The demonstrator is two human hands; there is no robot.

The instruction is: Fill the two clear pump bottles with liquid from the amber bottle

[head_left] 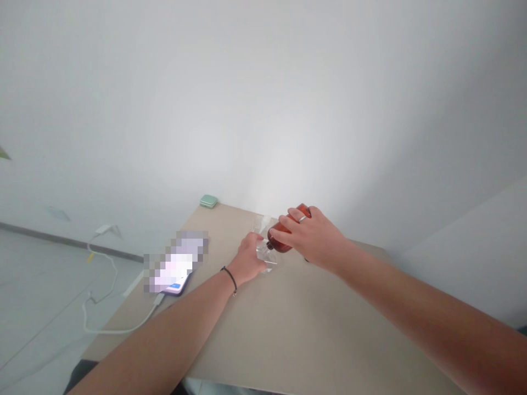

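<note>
A reddish-brown bottle is tipped over, its narrow neck pointing down and to the left. My right hand, with a ring on one finger, is wrapped around its body. Below and beside the neck is a clear see-through container, partly hidden, so its exact kind is hard to tell. The fingers of my left hand are closed around its left side. The bottle's mouth is at the clear container; I cannot make out whether liquid is flowing.
Both hands are over a beige table set against a white wall. A lit phone lies at the left with a white cable running off the table edge. A small green case sits at the back left corner.
</note>
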